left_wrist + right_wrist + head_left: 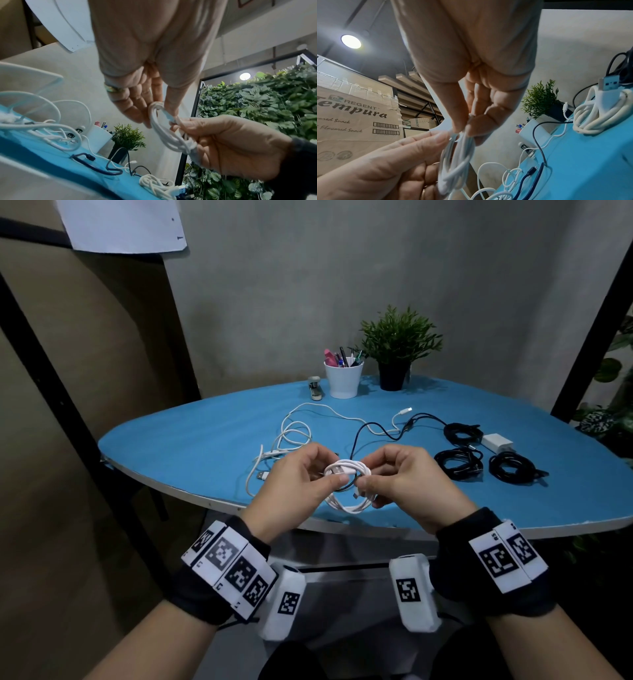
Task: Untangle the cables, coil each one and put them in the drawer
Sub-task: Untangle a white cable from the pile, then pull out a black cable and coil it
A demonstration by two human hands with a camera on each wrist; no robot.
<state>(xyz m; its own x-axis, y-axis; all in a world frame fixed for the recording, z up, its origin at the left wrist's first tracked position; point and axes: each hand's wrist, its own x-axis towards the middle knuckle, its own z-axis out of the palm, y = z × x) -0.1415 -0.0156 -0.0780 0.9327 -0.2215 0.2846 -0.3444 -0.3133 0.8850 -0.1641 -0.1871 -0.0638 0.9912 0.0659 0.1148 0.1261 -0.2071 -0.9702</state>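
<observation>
Head view: left hand (294,474) & right hand (404,477) both pinch a small white coiled cable (347,486) above the near edge of the blue oval table (191,446), prob. to keep loops together while the end gets tucked. Left-centre: one loose white cable (291,433), tangled w/ one thin dark cable (366,428). Right: three black coiled cables (460,462), one white charger block (496,441). Drawer not visible.

white pen cup (343,381) beside potted plant (397,350), stapler (314,388) left, on blue table (191,446).
</observation>
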